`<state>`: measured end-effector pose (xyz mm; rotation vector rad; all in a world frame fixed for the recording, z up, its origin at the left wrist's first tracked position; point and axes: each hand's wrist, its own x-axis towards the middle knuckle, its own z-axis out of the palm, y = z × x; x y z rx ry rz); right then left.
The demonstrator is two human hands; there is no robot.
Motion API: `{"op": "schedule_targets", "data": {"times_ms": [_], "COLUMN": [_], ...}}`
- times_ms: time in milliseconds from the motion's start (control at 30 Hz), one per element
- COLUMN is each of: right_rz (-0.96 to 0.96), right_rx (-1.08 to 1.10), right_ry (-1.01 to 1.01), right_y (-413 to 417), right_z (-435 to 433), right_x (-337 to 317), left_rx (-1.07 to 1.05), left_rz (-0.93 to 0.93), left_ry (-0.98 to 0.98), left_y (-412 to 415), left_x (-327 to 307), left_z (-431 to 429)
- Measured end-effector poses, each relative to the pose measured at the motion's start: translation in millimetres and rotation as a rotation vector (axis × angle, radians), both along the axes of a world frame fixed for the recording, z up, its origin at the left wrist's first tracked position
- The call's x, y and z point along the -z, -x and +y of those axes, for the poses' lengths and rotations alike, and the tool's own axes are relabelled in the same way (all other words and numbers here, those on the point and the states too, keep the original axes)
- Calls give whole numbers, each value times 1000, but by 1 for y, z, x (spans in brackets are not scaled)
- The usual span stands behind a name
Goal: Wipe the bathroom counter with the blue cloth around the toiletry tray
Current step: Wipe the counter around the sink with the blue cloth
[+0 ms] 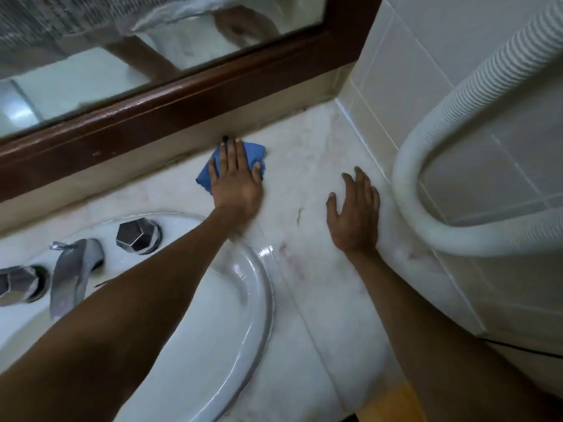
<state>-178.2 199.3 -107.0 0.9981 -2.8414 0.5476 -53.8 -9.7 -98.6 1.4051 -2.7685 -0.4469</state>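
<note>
Hands first: our left hand (pixel 236 181) lies flat, fingers spread, pressing the blue cloth (pixel 249 153) onto the marble desk (pixel 307 166) at frame centre, against the ledge under the mirror frame (pixel 182 105). Our right hand (pixel 353 211) rests open and empty, palm down, right of centre beside the tiled wall (pixel 405 86). Sink (pixel 253 287) and 2 chrome taps fill the lower left.

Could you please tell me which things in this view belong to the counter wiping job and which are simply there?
Part of the job:
- blue cloth, pressed flat under the left hand
- marble counter
- right hand, resting open on the counter
- the toiletry tray is not in view

Just there:
- sink
- faucet and knob
- mirror
- white ribbed hose
</note>
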Motion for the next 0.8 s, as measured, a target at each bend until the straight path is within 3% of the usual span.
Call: {"op": "schedule_targets", "data": {"times_ms": [233, 400, 567, 700, 800], "right_rz": [-3, -7, -8, 0, -3], "right_rx": [5, 14, 23, 32, 23], "right_ry": [3, 32, 43, 36, 30], "right_y": [0, 0, 0, -1, -1], "right_z": [0, 1, -1, -1, 0], "right_x": [1, 2, 2, 3, 3], "left_rx": [299, 662, 582, 385, 417], "left_rz": [44, 28, 8, 0, 15], "left_ry": [-98, -50, 28, -78, -99], "left_y": [109, 51, 23, 79, 116], "left_x": [-7, -1, 0, -5, -5], "left_z": [26, 18, -33, -20, 13]}}
